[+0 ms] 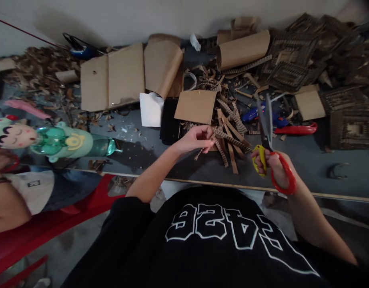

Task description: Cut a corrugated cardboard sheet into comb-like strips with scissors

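Note:
My left hand (198, 139) pinches a thin corrugated cardboard strip (199, 154) near the table's front edge. To its right, my right hand (274, 166) is closed around scissors (266, 140) with one red and one yellow handle loop. The blades point away from me and look slightly apart. Between my hands lie several loose cardboard strips (231, 154). Just beyond my left hand is a flat square of brown cardboard (195, 106), beside a black object (170, 120) and a white pad (151, 110).
Behind lie folded cardboard (112, 78) and a cardboard roll (243, 50). Woven cardboard pieces (354, 126) are stacked right, near a red-handled tool (297, 129) and a blue tool (253, 113). At left are a green bottle (79, 141) and another person's arm (7, 204).

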The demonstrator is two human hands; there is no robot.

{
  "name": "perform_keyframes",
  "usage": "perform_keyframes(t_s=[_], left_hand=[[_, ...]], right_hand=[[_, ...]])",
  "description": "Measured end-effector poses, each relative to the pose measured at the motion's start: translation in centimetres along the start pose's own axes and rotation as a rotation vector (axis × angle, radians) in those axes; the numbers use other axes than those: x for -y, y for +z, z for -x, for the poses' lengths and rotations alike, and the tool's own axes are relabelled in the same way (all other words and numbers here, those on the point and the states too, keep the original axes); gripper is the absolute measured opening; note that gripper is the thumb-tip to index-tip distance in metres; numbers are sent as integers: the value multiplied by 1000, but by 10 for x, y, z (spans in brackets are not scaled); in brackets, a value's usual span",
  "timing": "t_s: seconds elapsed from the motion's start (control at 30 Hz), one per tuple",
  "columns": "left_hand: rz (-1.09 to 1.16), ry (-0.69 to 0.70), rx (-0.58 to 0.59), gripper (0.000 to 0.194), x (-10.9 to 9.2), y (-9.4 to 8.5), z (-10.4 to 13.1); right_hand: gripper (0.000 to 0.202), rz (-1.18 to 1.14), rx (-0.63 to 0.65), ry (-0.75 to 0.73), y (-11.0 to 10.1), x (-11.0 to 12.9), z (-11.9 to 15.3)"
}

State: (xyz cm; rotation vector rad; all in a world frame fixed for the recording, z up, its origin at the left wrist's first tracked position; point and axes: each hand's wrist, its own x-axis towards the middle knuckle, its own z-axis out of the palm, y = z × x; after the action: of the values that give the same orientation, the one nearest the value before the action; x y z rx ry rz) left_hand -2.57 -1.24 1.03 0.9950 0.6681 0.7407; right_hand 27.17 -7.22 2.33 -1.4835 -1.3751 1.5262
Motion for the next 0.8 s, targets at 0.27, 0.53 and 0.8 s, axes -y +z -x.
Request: perform_keyframes(t_s=[0.27, 0.53, 0.8], left_hand=[[4, -539, 346, 39, -26, -25, -9], [85, -793, 592, 37, -36, -38, -27], [-182, -762, 777, 50, -31, -45, -49]], right_hand=[[53, -148, 61, -89, 30, 22, -51], [41, 80, 245, 36, 40, 16, -43], [59, -135, 257, 74, 44, 9, -42]])
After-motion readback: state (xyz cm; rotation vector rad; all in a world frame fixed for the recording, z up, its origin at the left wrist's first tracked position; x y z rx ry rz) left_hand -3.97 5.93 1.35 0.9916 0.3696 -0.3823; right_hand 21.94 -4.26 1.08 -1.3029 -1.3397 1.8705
